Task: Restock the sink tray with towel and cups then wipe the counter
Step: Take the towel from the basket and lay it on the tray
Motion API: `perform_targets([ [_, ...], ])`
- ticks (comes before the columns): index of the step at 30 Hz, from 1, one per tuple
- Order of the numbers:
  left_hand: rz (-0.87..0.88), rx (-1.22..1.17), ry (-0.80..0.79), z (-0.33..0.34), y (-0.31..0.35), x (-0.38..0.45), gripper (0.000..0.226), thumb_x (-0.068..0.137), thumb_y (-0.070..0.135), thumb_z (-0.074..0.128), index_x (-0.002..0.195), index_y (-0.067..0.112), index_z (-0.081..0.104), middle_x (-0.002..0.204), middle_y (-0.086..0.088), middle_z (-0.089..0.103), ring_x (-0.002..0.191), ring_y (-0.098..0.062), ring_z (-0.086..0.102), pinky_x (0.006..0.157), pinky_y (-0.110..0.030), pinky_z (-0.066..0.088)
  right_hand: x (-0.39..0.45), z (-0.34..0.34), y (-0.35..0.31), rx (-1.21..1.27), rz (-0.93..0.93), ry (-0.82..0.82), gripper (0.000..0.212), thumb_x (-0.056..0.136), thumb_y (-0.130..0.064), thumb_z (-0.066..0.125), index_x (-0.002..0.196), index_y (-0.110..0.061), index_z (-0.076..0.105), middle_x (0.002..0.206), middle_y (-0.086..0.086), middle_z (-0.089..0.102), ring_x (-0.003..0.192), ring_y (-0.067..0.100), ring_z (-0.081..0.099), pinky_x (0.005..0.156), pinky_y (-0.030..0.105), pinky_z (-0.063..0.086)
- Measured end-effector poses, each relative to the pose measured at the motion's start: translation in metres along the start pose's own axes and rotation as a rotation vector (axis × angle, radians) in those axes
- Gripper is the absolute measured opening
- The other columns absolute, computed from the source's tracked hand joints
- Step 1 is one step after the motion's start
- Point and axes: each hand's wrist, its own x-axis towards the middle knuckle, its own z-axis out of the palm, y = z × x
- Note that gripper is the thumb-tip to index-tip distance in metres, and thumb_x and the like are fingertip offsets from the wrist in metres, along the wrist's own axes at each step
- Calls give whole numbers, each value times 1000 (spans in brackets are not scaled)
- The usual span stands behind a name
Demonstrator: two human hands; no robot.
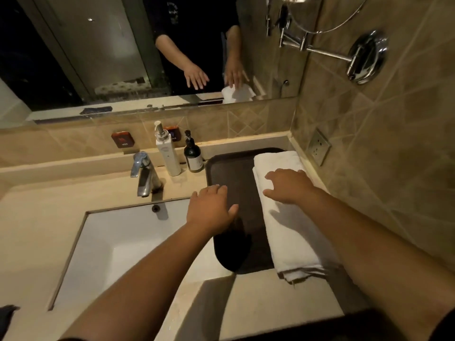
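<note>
A dark brown tray (231,173) lies on the beige counter to the right of the sink. A folded white towel (290,232) lies along the tray's right side, its near end hanging past the tray's front edge. My right hand (288,185) rests flat on the far part of the towel, fingers spread, gripping nothing. My left hand (211,207) hovers palm down over the tray's left edge, fingers apart and empty. No cups are in view.
A white sink basin (118,247) with a chrome faucet (145,175) sits to the left. A white pump bottle (167,151) and a dark pump bottle (193,155) stand behind the tray. A wall socket (318,147) and a chrome mirror arm (364,57) are on the right wall.
</note>
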Motion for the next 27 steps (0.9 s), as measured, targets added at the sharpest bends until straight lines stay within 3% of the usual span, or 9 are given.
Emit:
perform_targets([
  [3,50,7,80,-18,-33,-24,60,90,59,53,138,24,48,132,-4,60,114,-24,58,94,-43,49,-51,-17,-29,17,32,27,54,93,-56,48,140,-29,46,144,-1,50,127,25,50,104,44,39],
  [8,238,11,342,-32,-65,-86,35,85,50,65,105,22,66,97,-2,70,82,-19,62,66,-31,45,-149,-11,-85,58,127,275,43,92,-50,49,127,-25,57,126,0,61,111,24,57,92,42,43],
  [12,354,-13,347,-29,-74,-146,37,79,49,72,106,24,67,98,0,72,84,-20,66,71,-34,53,-228,18,-132,65,235,429,43,91,-51,51,123,-24,59,122,1,62,106,23,59,90,40,45],
  [18,526,-20,217,-12,-58,-232,46,79,48,72,116,21,65,108,-2,71,93,-23,67,78,-38,56,-341,63,-167,82,416,457,41,86,-43,53,117,-18,63,114,5,64,103,28,59,89,42,42],
  [27,979,-19,144,9,59,-372,51,86,44,60,125,11,57,120,-14,62,107,-35,57,84,-46,46,-569,131,-164,114,836,425,49,89,-49,50,129,-22,55,127,5,58,113,30,54,98,48,37],
])
